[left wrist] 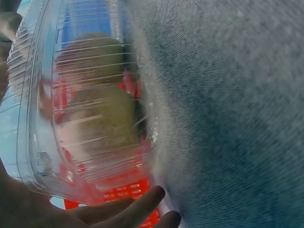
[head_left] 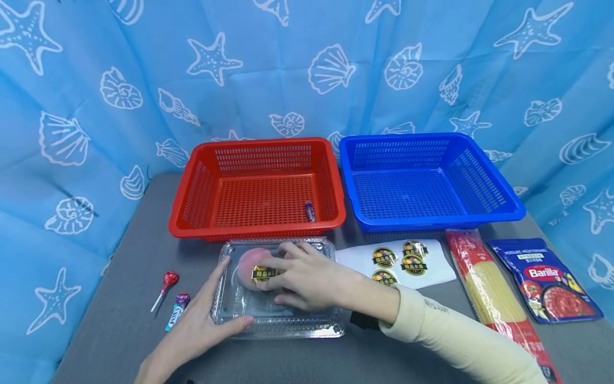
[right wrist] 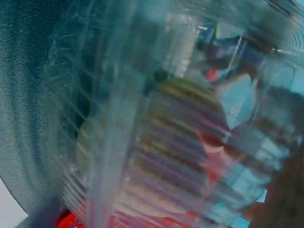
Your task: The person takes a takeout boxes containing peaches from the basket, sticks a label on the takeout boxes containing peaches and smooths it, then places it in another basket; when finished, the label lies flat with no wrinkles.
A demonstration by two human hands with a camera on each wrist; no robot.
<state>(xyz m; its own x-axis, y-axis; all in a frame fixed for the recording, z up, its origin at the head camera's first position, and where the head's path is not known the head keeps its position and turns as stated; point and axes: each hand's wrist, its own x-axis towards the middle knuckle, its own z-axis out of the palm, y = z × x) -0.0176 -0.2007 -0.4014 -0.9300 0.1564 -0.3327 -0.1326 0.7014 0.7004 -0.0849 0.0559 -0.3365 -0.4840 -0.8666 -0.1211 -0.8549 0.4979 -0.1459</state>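
Note:
A clear plastic clamshell box (head_left: 235, 314) lies on the grey table with its lid down. Inside are round pink peaches (head_left: 249, 264); the right hand partly covers one, and the left wrist view shows two fruits (left wrist: 95, 123) through the ribbed wall. A black and gold label sticker (head_left: 263, 273) is on the lid over the left peach. My right hand (head_left: 307, 277) reaches across the lid, its fingertips touching the sticker and the lid. My left hand (head_left: 203, 314) rests along the box's left side, fingers extended and thumb by the front edge.
Behind stand a red basket (head_left: 259, 233) holding a small wrapped candy (head_left: 309, 211), and a blue basket (head_left: 441, 218). At right are a sticker sheet (head_left: 355, 258), a spaghetti pack (head_left: 494, 290) and a Barilla pouch (head_left: 544, 280). A lollipop (head_left: 170, 278) and wrapped candy (head_left: 178, 309) lie left.

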